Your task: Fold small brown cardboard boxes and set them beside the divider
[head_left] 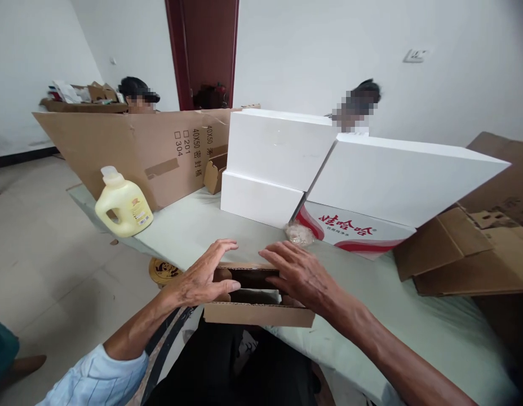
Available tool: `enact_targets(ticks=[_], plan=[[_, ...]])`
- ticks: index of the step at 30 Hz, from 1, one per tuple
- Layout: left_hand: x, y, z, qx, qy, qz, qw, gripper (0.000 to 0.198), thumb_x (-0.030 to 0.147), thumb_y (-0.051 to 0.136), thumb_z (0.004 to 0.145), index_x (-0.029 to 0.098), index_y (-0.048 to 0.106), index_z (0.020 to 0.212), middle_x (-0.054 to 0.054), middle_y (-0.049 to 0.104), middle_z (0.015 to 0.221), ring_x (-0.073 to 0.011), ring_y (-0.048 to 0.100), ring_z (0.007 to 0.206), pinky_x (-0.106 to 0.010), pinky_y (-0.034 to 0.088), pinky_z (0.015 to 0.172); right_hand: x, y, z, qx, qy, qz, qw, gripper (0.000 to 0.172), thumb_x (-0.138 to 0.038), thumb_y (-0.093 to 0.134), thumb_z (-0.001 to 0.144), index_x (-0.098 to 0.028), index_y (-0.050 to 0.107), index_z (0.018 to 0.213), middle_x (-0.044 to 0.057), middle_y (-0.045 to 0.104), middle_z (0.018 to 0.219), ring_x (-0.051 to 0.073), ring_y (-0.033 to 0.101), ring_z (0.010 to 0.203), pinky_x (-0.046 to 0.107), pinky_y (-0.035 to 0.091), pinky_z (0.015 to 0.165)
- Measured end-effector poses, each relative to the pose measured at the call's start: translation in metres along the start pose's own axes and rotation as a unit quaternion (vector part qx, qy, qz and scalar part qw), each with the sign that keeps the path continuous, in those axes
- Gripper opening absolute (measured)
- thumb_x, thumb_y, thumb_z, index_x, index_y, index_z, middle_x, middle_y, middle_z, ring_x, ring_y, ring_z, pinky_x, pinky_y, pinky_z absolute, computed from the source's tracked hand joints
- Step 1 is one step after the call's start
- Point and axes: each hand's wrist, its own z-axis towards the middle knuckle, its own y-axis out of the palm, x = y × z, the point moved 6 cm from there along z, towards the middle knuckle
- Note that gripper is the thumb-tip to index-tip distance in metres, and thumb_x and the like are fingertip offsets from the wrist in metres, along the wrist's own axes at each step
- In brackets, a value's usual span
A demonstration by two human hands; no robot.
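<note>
A small brown cardboard box (259,314) with its top open lies at the near edge of the table, just in front of my lap. At its left end is my left hand (202,279), thumb over the opening and fingers stretched past the far side. Over the right end my right hand (301,276) is spread, its thumb reaching toward the inside. Both hands look open, and neither grips the box. Whether they touch the end flaps is partly hidden. A crumpled clear plastic bundle (299,232) sits beyond my right fingers.
A yellow detergent jug (124,206) stands at the left table edge before a large cardboard panel (160,158). White boxes (278,149) and a red-and-white carton (354,228) form a wall across the back. Brown cartons (464,248) lean at right. Two people sit behind.
</note>
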Motion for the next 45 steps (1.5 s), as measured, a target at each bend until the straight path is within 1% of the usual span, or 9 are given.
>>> enact_targets(ticks=[3,6,10,23,28,32,38,41,45], plan=[[0.003,-0.004,-0.001,-0.009,0.02,-0.016,1.0,0.069,0.056,0.069,0.1,0.03,0.043,0.158,-0.013,0.035,0.173,-0.0363,0.031,0.164,-0.06,0.033,0.132,-0.011,0.011,0.014,-0.007,-0.05,-0.037,0.998,0.01,-0.017,0.055,0.109,-0.018,0.064,0.114,0.006,0.071,0.096,0.02,0.06,0.08,0.034,0.045,0.07],[0.011,-0.01,-0.009,-0.02,0.034,0.009,0.999,0.099,0.072,0.084,0.081,0.029,0.041,0.16,-0.016,0.03,0.176,-0.0424,0.029,0.164,-0.065,0.033,0.131,-0.016,0.013,0.017,0.013,-0.071,-0.052,0.996,0.022,-0.019,0.048,0.113,-0.019,0.062,0.097,0.002,0.063,0.081,0.017,0.051,0.068,0.033,0.036,0.064],[0.016,-0.01,-0.024,-0.033,0.025,0.108,0.993,0.119,0.061,0.099,0.066,0.029,0.036,0.161,-0.019,0.026,0.177,-0.0462,0.028,0.163,-0.071,0.033,0.128,-0.017,0.007,0.018,0.047,-0.081,-0.051,0.994,0.029,-0.029,0.049,0.116,-0.019,0.062,0.092,0.0,0.059,0.076,0.015,0.048,0.065,0.032,0.034,0.064],[0.007,-0.001,-0.035,-0.039,0.01,0.193,0.98,0.091,0.039,0.083,0.089,0.032,0.038,0.167,-0.014,0.033,0.177,-0.0402,0.035,0.161,-0.061,0.041,0.127,-0.03,-0.002,0.011,0.093,-0.113,0.034,0.989,0.02,-0.012,0.051,0.111,-0.018,0.067,0.1,0.004,0.07,0.091,0.014,0.052,0.071,0.03,0.04,0.066],[0.0,0.007,-0.047,-0.037,0.025,0.238,0.97,0.079,0.035,0.067,0.102,0.04,0.031,0.172,-0.008,0.035,0.177,-0.0377,0.036,0.161,-0.062,0.043,0.126,-0.024,0.005,0.007,0.065,-0.044,0.169,0.983,0.026,-0.016,0.051,0.112,-0.02,0.07,0.095,0.006,0.074,0.093,0.014,0.062,0.078,0.027,0.045,0.068],[-0.01,0.016,-0.054,-0.052,0.054,0.274,0.959,0.07,0.035,0.06,0.107,0.044,0.033,0.171,-0.005,0.033,0.179,-0.0377,0.037,0.161,-0.063,0.043,0.126,-0.016,0.014,0.001,0.057,0.068,0.36,0.929,0.03,-0.032,0.055,0.113,-0.019,0.075,0.095,0.006,0.076,0.088,0.015,0.068,0.077,0.026,0.052,0.072],[-0.025,0.019,-0.043,-0.043,0.044,0.272,0.96,0.055,0.035,0.053,0.111,0.047,0.047,0.164,-0.002,0.04,0.176,-0.0352,0.046,0.155,-0.059,0.048,0.123,0.05,0.023,-0.044,0.142,0.322,0.423,0.835,0.033,-0.049,0.07,0.103,-0.019,0.08,0.092,0.003,0.074,0.076,0.017,0.066,0.068,0.027,0.053,0.064],[-0.033,0.018,-0.033,-0.025,0.037,0.248,0.968,0.05,0.037,0.051,0.112,0.046,0.052,0.161,-0.001,0.048,0.171,-0.032,0.052,0.151,-0.051,0.051,0.123,0.109,0.021,-0.079,0.221,0.369,0.27,0.862,0.035,-0.052,0.07,0.101,-0.02,0.079,0.09,0.003,0.072,0.073,0.018,0.064,0.063,0.029,0.052,0.06],[-0.043,0.019,-0.029,0.003,0.036,0.23,0.972,0.05,0.037,0.046,0.113,0.047,0.05,0.162,0.003,0.047,0.171,-0.0289,0.053,0.15,-0.044,0.05,0.124,0.172,0.037,-0.104,0.193,0.34,0.011,0.92,0.039,-0.045,0.053,0.109,-0.02,0.077,0.091,0.007,0.077,0.085,0.02,0.069,0.073,0.032,0.054,0.069]])
